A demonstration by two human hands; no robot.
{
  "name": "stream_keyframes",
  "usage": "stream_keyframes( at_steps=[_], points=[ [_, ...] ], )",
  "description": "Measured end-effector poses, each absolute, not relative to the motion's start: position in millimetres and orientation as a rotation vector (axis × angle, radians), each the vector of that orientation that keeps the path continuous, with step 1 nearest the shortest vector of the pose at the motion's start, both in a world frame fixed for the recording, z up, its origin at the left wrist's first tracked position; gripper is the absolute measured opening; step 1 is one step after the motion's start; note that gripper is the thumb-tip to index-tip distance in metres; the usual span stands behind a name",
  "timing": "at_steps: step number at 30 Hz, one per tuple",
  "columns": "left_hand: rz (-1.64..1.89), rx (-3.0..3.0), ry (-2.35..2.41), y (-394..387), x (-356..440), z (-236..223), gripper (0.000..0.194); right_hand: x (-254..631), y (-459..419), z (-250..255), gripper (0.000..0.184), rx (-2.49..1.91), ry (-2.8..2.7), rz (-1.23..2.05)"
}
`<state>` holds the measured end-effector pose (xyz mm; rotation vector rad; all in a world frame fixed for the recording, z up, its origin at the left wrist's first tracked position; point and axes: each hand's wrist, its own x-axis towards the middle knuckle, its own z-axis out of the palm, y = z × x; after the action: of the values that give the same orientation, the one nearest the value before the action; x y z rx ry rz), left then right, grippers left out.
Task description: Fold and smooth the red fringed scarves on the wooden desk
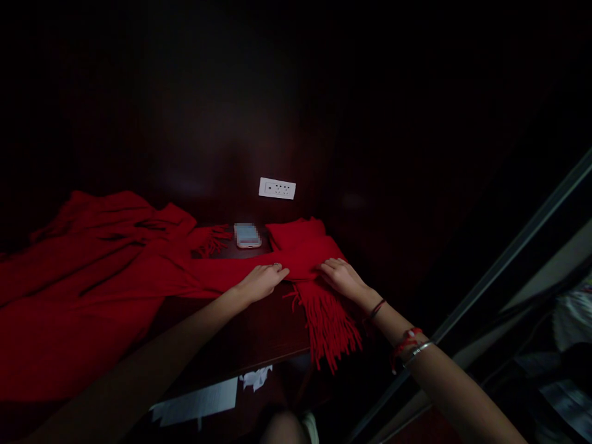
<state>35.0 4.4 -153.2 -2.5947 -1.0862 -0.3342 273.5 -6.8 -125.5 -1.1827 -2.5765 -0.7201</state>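
A red fringed scarf (298,254) lies in a folded bundle on the dark wooden surface (259,320), its tassels hanging over the front edge. From the bundle, a flat band of the same red cloth runs left into a large rumpled spread. My left hand (264,280) is closed on the band's lower edge, just left of the bundle. On the bundle's right side, my right hand (343,277) has its fingers curled into the cloth. Some fingertips of both hands are hidden against the fabric. Behind the band lies a phone (247,235), its screen blurred out.
A white socket panel (277,188) is set in the dark back wall. Below the surface are printed paper (203,404) and crumpled white paper (256,378). A pale metal rail (509,256) slants along the right, with cluttered items beyond it.
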Motion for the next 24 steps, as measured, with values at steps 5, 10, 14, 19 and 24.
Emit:
stream_keyframes(
  at_steps=[5,10,14,19,24],
  points=[
    [-0.319,-2.603,-1.081,3.9,25.4,-153.3,0.027,274.2,-8.2,-130.5,0.018,-1.258,-2.531,-0.770],
    [-0.334,-2.636,-1.035,1.5,29.1,-155.4,0.025,271.2,-12.5,-131.9,0.017,-1.227,-2.583,-0.827],
    [-0.374,-2.607,-1.091,0.5,29.7,-157.2,0.024,260.6,-16.8,-136.6,0.019,-1.200,-2.569,-0.894],
    [-0.389,-2.570,-1.112,1.5,27.4,-156.2,0.023,255.0,-11.7,-139.7,0.018,-1.253,-2.544,-0.827],
    [-0.378,-2.551,-1.124,3.5,28.1,-156.7,0.025,258.6,-3.6,-135.1,0.017,-1.267,-2.487,-0.599]
  ],
)
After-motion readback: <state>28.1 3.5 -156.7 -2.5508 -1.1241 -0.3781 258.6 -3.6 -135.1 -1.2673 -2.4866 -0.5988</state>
